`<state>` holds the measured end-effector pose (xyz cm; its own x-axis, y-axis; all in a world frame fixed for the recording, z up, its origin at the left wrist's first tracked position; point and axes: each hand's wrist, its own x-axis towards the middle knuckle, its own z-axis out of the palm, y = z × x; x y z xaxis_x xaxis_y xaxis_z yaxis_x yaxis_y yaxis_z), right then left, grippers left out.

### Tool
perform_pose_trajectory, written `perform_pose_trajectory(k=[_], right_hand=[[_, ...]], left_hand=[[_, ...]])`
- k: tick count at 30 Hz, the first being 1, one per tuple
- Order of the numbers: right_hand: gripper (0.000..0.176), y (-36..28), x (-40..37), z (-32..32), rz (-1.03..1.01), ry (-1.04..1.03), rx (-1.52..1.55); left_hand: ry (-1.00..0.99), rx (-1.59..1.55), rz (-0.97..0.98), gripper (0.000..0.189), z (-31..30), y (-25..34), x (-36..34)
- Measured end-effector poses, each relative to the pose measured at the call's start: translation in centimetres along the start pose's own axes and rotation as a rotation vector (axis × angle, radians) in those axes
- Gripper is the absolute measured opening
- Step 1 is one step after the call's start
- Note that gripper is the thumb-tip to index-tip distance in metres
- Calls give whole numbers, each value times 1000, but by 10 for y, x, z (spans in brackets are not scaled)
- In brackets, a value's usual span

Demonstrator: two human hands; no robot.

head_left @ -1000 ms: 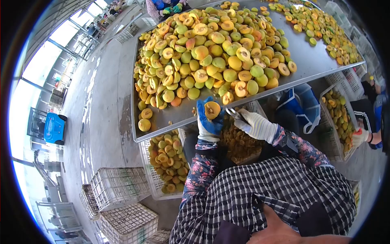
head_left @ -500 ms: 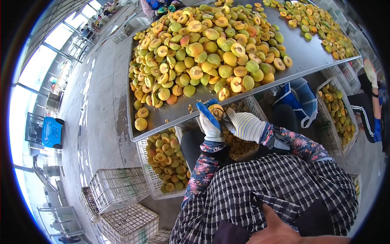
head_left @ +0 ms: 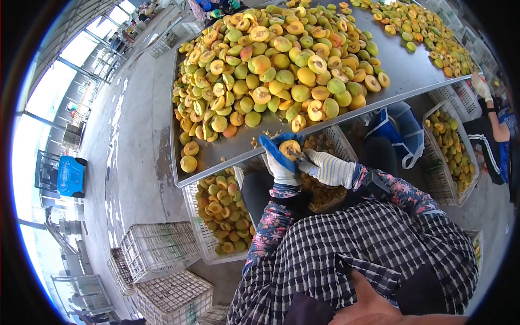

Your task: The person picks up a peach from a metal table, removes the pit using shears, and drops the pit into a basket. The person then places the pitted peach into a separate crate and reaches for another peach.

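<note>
My left hand, in a white glove with blue coating, is closed around a yellow peach half. The cut face of the half is turned up toward me. My right hand, in a striped white knit glove, grips a small metal tool, mostly hidden by the fingers. Its tip is by the lower right of the cut face; whether it touches cannot be made out. Both hands are just in front of the metal table's edge, above a crate with scraps and fruit pieces. A heap of peach halves covers the table's near part.
To the left below the table stands a white crate of peach halves; another crate is at right. A blue bag hangs between. Stacked crates are on the floor. A co-worker's gloved hand is at the table's right corner.
The peach half has turned so that its cut face shows more fully. My right hand has shifted slightly. The co-worker's hand at right has moved left to the table's corner.
</note>
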<state>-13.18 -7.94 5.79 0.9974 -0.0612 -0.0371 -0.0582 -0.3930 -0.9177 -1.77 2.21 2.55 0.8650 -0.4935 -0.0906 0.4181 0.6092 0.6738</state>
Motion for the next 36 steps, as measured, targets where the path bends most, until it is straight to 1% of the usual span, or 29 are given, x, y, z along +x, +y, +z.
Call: perform_pose_trajectory(k=[1,4,5,6,8,10,11,12,14,17,20,23,26,27,30,31,32,34,35,36], right_hand=[[25,-9,-2,-6,9,-27,-58],[27,7,0,-11,32,-169,-243],[31,34,2,-2,-151,-97,-109],[32,20,-1,-6,43,-158,42],[36,-20,-7,-16,435,-279,346],[39,-14,-9,-6,424,-275,592],[40,-10,-10,-3,417,-267,716],[40,-8,-9,-2,432,-289,768],[39,-5,-7,-2,459,-333,865],[39,-6,-9,-4,532,-386,1069],[38,-4,-7,-5,569,-501,1293],[37,-9,-7,-7,593,-449,1297],[36,-6,-13,-10,591,-441,1161],[34,1,-15,-11,590,-467,1178],[33,3,-30,-22,559,-433,1038],[32,10,-32,-27,547,-408,908],[32,11,-33,-30,547,-356,683],[31,12,-39,-35,530,-245,234],[31,22,-37,-37,450,-232,-21],[30,27,-38,-38,443,-223,2]], left_hand=[[-8,1,-18,64,7,6,-5],[-83,165,-324,62,-19,6,12],[-127,283,-243,63,-33,-6,19],[-162,401,-157,64,-47,-18,26],[-150,336,-266,72,-13,13,10],[-155,397,-97,72,-27,0,16],[-131,367,-95,71,-32,-5,17],[-108,337,-92,71,-36,-9,17],[-3,148,-240,69,2,15,-1],[-83,128,-193,64,0,13,-2],[-80,11,-221,65,4,16,-1],[4,153,-176,62,11,20,0],[42,592,-62,56,-13,13,13],[83,668,-42,50,-24,10,14],[265,1117,423,37,-19,33,-6],[293,1220,437,37,-33,46,-8],[319,1323,450,37,-50,64,-10],[518,1679,438,38,-57,109,-23],[557,1810,385,39,-80,130,-20],[598,1940,326,40,-102,138,-14]])
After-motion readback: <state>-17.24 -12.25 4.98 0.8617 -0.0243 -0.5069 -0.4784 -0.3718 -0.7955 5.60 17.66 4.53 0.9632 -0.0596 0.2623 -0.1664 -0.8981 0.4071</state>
